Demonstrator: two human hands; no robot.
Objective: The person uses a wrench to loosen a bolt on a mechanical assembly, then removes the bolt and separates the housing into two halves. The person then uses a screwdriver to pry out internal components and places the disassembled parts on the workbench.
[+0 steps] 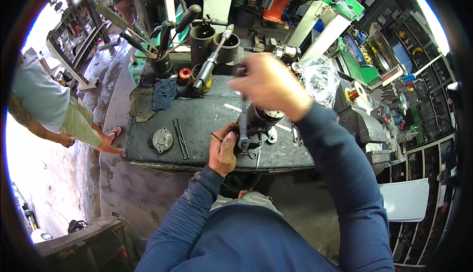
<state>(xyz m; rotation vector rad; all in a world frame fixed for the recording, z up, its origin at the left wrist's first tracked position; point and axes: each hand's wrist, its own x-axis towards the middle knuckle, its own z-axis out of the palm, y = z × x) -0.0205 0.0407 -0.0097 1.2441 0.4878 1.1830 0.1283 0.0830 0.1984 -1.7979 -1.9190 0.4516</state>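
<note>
Across the middle of the frame: one long workbench with a dark, worn top (pixel 207 112), its near edge curving by the lens.

Far left: one standing person in a pale shirt and light khaki shorts (pixel 42 89), beside the bench.

Right of centre: one grey metal bench vise (pixel 362 124).

Lower right: one white rectangular ribbed sheet (pixel 404 200), against the shelving.

Upper right of centre: one crumpled clear plastic bag (pixel 319 80), behind the right forearm.

Centre: right hand (pixel 271 82), navy sleeve, blurred; fingers closed about the upper end of the wrench handle, exact finger placement not readable.

Centre, below the right hand: one black cylindrical metal assembly (pixel 261 117), on or just over the bench near its front edge; contact with the top cannot be told.

Upper centre: two dark open-topped cylinders, the left (pixel 199 50) and the right (pixel 229 56), side by side.

Centre: left hand (pixel 223 153), navy sleeve; fingers curled at the assembly's lower left side, thumb uppermost.

Centre, between the hands: one long steel wrench (pixel 244 119), near vertical in view, round head at the assembly's near end.

Left of centre: one folded dark blue cloth (pixel 164 93).

Below the cloth: one round silver-grey metal cover with lugs (pixel 162 140).

Right of the cover: two slender dark metal rods (pixel 181 139), lying near parallel.
</note>
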